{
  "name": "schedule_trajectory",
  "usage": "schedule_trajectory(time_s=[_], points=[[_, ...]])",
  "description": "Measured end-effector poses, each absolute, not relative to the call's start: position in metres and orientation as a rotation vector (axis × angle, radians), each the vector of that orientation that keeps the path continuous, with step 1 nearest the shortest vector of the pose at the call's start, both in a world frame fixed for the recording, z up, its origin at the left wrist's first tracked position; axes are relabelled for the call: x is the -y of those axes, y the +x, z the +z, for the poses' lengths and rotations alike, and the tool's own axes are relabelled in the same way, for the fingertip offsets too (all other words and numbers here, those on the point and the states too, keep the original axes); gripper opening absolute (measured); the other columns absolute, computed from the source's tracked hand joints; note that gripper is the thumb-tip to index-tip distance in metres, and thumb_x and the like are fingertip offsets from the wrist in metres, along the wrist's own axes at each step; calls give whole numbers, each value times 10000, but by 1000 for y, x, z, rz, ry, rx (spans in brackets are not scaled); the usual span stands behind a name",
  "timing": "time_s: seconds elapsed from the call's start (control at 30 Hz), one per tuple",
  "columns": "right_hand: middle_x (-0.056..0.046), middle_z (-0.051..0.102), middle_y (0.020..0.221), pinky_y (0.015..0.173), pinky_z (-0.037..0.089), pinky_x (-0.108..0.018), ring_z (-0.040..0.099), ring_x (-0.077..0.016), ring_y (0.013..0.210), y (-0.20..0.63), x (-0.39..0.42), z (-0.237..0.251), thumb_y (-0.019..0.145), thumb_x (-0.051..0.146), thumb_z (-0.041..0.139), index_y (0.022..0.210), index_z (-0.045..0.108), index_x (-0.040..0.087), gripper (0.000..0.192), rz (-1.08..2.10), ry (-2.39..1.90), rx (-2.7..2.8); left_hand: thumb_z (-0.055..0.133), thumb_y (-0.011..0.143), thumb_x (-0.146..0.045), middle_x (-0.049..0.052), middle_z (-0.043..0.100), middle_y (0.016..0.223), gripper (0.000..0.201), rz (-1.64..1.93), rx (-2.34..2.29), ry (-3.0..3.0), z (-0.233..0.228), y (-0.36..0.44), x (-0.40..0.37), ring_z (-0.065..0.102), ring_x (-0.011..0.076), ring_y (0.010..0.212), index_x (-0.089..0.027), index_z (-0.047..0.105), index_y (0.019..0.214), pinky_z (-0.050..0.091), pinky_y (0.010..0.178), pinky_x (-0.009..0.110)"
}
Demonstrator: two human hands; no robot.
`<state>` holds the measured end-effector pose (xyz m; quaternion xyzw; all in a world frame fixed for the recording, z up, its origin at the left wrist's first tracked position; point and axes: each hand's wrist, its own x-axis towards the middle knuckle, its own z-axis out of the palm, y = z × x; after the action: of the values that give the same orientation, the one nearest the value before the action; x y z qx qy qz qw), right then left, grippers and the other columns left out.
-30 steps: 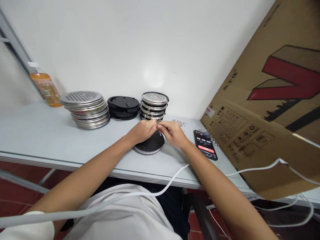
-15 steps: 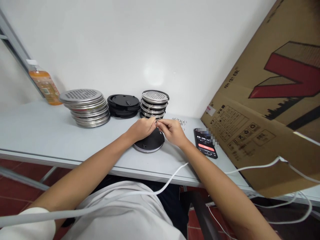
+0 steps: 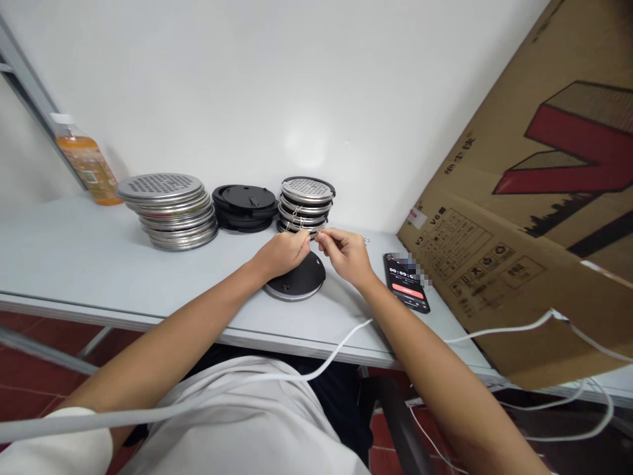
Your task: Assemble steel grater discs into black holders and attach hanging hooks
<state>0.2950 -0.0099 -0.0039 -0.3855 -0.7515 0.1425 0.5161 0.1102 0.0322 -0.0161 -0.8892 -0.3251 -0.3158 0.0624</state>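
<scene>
My left hand [image 3: 283,255] is closed just above a round black disc with a silver rim [image 3: 295,282]. Thin bent wire clips [image 3: 297,220] stick up from behind its fingers, in front of a stack of discs. My right hand [image 3: 343,254] pinches with thumb and forefinger close beside the left fingertips, with a small gap between the hands. What sits in that pinch is too small to make out. Behind the hands rises the stack of silver perforated discs with black parts [image 3: 307,191]. My hands partly cover the rimmed disc.
Silver perforated plates [image 3: 173,221] are piled at left, beside a pile of black round parts [image 3: 246,206]. An orange drink bottle [image 3: 89,161] stands by the wall. On the right are a phone [image 3: 406,282], a large cardboard box [image 3: 534,231] and a white cable [image 3: 341,348].
My right hand has drawn slightly right, away from the left fingertips. It now covers most of the loose wire pieces on the table. My left hand has hardly moved.
</scene>
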Motion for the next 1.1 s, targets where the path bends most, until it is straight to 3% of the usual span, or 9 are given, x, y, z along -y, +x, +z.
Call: schedule_trajectory(time_s=[0.4,0.57,0.77,1.0,1.1], points=[[-14,641,694,563,488,-272,556,-122,584,299,3,-1,882,490,680,914,720,183,311,547,-823,1611,350,1010,-267,-11,504,618,275,-1169,841,-2980,-11,107,-24,488,150,541,-221,429,751,336,576,293],[-10,649,717,576,501,-276,582,-128,613,298,-1,-3,849,492,723,968,708,187,328,677,-759,1559,364,1004,-267,-22,491,604,273,-1223,884,-3030,-7,105,-23,466,140,538,-209,476,761,328,577,288],[-69,717,979,712,549,-303,653,-175,848,298,0,-2,874,536,675,1019,726,207,363,679,-779,1673,388,985,-274,-34,456,569,308,-1237,863,-3069,-7,104,-25,424,130,529,-209,434,688,321,583,284],[-99,686,1076,753,557,-322,654,-195,935,301,-1,-3,834,428,754,951,765,208,249,521,-757,1748,410,982,-279,-41,447,584,303,-1326,848,-3081,-8,105,-27,401,110,535,-195,440,693,306,560,265],[-78,718,943,739,558,-323,665,-178,826,300,-2,-5,802,422,781,924,755,189,265,608,-763,1742,420,985,-288,-43,441,590,303,-1323,844,-3095,-7,105,-26,400,104,541,-189,446,699,301,561,262]])
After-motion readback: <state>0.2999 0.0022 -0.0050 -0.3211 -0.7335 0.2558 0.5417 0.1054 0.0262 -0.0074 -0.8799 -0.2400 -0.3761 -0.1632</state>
